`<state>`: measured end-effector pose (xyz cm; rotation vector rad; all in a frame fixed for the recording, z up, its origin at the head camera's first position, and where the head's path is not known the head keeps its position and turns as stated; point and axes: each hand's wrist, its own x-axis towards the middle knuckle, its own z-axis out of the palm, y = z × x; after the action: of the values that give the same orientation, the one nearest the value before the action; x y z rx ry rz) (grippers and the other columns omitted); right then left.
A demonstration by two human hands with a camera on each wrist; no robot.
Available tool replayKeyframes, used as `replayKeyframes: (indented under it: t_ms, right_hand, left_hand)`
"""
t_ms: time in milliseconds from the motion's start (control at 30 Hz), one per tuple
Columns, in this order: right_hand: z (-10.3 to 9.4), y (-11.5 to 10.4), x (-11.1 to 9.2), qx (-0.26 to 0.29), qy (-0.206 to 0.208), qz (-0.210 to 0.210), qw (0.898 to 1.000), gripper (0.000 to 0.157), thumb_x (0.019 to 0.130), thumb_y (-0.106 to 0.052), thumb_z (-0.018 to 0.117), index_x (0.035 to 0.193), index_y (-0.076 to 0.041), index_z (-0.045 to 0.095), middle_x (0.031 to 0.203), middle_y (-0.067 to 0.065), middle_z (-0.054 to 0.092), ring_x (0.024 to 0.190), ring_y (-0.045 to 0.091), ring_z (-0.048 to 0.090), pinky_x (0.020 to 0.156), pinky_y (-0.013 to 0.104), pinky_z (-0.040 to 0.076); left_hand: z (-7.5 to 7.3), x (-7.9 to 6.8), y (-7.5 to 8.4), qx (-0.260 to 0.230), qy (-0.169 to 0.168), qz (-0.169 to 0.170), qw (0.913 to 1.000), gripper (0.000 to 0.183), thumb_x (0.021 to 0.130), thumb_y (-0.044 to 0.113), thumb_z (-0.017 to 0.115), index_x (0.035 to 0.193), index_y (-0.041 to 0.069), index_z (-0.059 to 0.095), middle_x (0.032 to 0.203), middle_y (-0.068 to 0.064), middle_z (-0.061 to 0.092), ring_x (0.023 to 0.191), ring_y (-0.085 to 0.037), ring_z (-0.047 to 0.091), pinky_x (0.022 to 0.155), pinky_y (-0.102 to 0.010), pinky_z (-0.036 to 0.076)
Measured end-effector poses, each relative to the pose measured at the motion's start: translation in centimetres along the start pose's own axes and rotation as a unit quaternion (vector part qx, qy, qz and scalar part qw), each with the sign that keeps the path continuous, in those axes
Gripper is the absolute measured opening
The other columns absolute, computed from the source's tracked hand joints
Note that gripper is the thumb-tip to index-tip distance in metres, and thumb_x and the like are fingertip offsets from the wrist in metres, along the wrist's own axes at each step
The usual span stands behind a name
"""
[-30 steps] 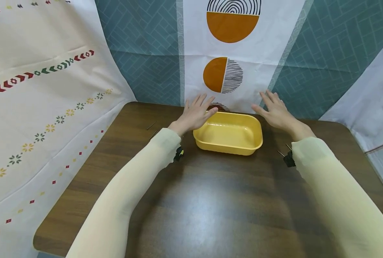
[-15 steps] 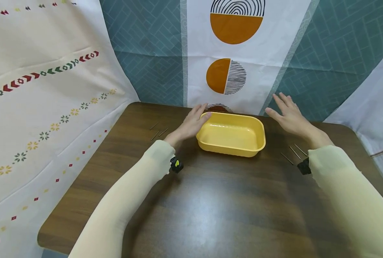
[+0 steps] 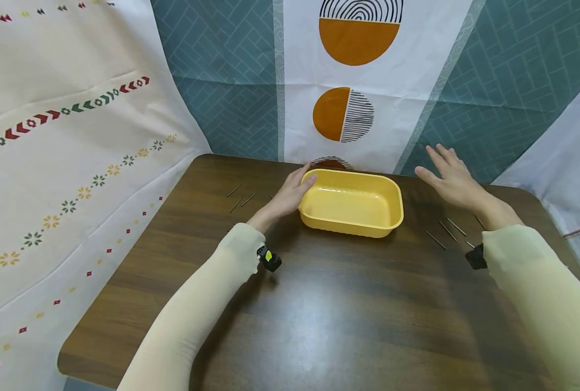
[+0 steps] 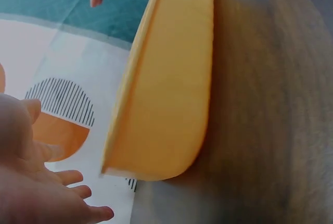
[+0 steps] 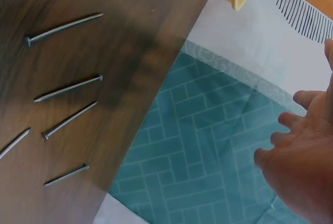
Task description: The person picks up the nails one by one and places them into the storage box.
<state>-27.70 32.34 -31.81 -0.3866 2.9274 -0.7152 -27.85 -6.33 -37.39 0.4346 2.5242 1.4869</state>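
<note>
A yellow plastic tub (image 3: 351, 208) stands near the back of the wooden table, with no items showing inside. My left hand (image 3: 288, 194) is at the tub's left end, fingers extended and overlapping the rim in the head view. In the left wrist view that hand (image 4: 49, 182) has its fingers spread beside the tub's side wall (image 4: 161, 88). To the right of the tub my right hand (image 3: 451, 176) hovers with fingers stretched out and nothing held. Below it, several metal nails (image 5: 65, 29) lie scattered on the table; the forearm partly covers some in the head view.
More thin nails (image 3: 233, 190) lie on the table left of the tub, near my left wrist. A teal and white patterned cloth (image 3: 221, 98) hangs behind the table's back edge. A white embroidered cloth (image 3: 89, 244) drapes along the left side.
My left hand has lowered to the tub's left end. My right hand has moved rightward, away from the tub. The nails on both sides show more now; the tub sits unmoved on the table.
</note>
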Motion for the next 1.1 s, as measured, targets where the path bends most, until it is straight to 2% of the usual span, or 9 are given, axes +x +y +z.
replayKeyframes:
  t_ms: [267, 433, 700, 933, 1100]
  right_hand:
    - [-0.4, 1.5, -1.1, 0.024, -0.008, 0.010, 1.000, 0.082, 0.111, -0.053, 0.033, 0.166, -0.005, -0.006, 0.170, 0.025, -0.016, 0.152, 0.047, -0.025, 0.115, 0.076, -0.010]
    - [-0.8, 2.3, -2.1, 0.054, -0.024, 0.013, 0.998, 0.080, 0.112, -0.050, 0.031, 0.165, -0.009, -0.011, 0.170, 0.021, -0.021, 0.152, 0.042, -0.029, 0.114, 0.077, -0.011]
    - [-0.5, 3.5, -2.8, 0.097, -0.030, 0.012, 0.995, 0.076, 0.113, -0.047, 0.031, 0.166, -0.013, -0.011, 0.171, 0.020, -0.020, 0.155, 0.044, -0.022, 0.113, 0.080, -0.002]
    - [-0.9, 4.5, -3.6, 0.116, -0.031, 0.024, 0.992, 0.073, 0.113, -0.048, 0.029, 0.167, -0.017, -0.010, 0.170, 0.018, -0.023, 0.154, 0.044, -0.022, 0.113, 0.080, -0.001]
    - [-1.0, 5.6, -4.1, 0.115, -0.036, 0.037, 0.992, 0.073, 0.113, -0.047, 0.029, 0.167, -0.014, -0.009, 0.170, 0.024, -0.019, 0.154, 0.049, -0.016, 0.113, 0.080, 0.003]
  left_hand:
    - [1.2, -0.6, -0.7, -0.027, 0.024, -0.009, 0.9993, 0.064, 0.113, 0.044, 0.038, 0.168, 0.017, 0.021, 0.171, -0.015, 0.015, 0.158, -0.032, 0.016, 0.127, -0.052, 0.016]
    - [1.6, -0.8, -1.1, -0.051, 0.031, -0.018, 0.9980, 0.062, 0.113, 0.045, 0.037, 0.168, 0.021, 0.022, 0.171, -0.012, 0.015, 0.158, -0.032, 0.016, 0.126, -0.056, 0.016]
    - [1.7, -0.6, -2.3, -0.083, 0.050, -0.020, 0.9951, 0.058, 0.113, 0.043, 0.037, 0.167, 0.024, 0.025, 0.171, -0.010, 0.017, 0.158, -0.030, 0.016, 0.126, -0.056, 0.016]
    - [2.0, -0.7, -3.1, -0.098, 0.048, -0.029, 0.9936, 0.059, 0.113, 0.046, 0.036, 0.167, 0.025, 0.026, 0.170, -0.011, 0.018, 0.157, -0.031, 0.017, 0.126, -0.054, 0.017]
    - [2.4, -0.9, -3.8, -0.115, 0.041, -0.036, 0.9918, 0.058, 0.113, 0.047, 0.035, 0.167, 0.027, 0.026, 0.170, -0.010, 0.018, 0.156, -0.031, 0.018, 0.126, -0.052, 0.018]
